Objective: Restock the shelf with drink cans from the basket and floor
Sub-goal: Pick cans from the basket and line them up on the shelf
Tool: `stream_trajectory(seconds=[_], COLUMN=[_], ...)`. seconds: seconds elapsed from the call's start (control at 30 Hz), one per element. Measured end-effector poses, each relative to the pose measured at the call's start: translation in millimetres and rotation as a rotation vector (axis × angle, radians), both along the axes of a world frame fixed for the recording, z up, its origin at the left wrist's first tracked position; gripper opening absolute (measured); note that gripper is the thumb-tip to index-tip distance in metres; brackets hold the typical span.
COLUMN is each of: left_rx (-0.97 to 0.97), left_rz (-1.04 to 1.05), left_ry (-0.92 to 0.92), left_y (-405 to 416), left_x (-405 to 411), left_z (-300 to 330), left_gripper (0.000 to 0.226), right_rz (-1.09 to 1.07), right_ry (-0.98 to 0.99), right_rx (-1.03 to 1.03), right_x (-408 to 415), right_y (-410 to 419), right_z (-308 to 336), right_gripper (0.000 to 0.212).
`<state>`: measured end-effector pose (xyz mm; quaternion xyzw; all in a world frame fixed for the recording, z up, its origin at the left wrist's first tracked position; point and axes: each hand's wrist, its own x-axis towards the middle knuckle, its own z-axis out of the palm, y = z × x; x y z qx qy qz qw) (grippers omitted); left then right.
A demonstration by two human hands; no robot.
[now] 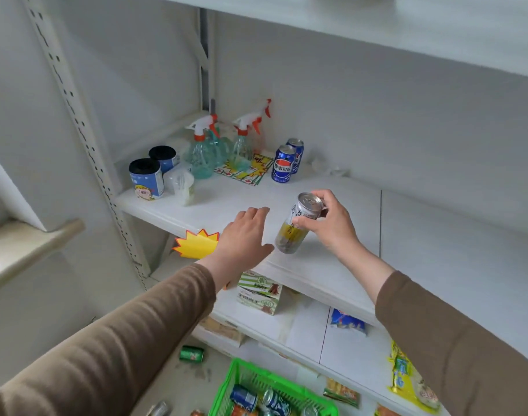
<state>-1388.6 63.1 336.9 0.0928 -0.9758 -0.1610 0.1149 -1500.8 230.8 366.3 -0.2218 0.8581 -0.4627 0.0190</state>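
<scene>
Sleeves point(112, 340) reaching; right hand point(331, 223) fingers pinching tilted can point(298, 226) over shelf point(220, 202) for placement; left hand point(244, 235) spread, empty.

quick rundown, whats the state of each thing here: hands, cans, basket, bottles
right hand: gripping yellow can
yellow can: held tilted over shelf
left hand: open, empty
blue cans: upright on shelf
green can: lying on floor
green basket: holds cans
spray bottles: upright
</scene>
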Motion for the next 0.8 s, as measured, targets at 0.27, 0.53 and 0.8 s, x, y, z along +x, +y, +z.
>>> stream_trajectory(seconds=[0.27,0.53,0.8], left_rx=[0.065,0.095,0.120], left_rz=[-0.030,-0.090,-0.122], left_ry=[-0.064,-0.077,-0.046], left_y=[-19,-22,-27], left_x=[-65,-136,-174], left_z=[-13,-20,-33], left_gripper=[0.079,0.077,0.073], right_rz=[-0.070,-0.163,-0.163], right_ry=[0.022,0.033,-0.074], right_rx=[0.042,0.023,-0.158], right_x=[-78,-133,-149], right_y=[-26,-45,-47], right_z=[-18,-26,-65], right_gripper=[0.060,0.077,0.089])
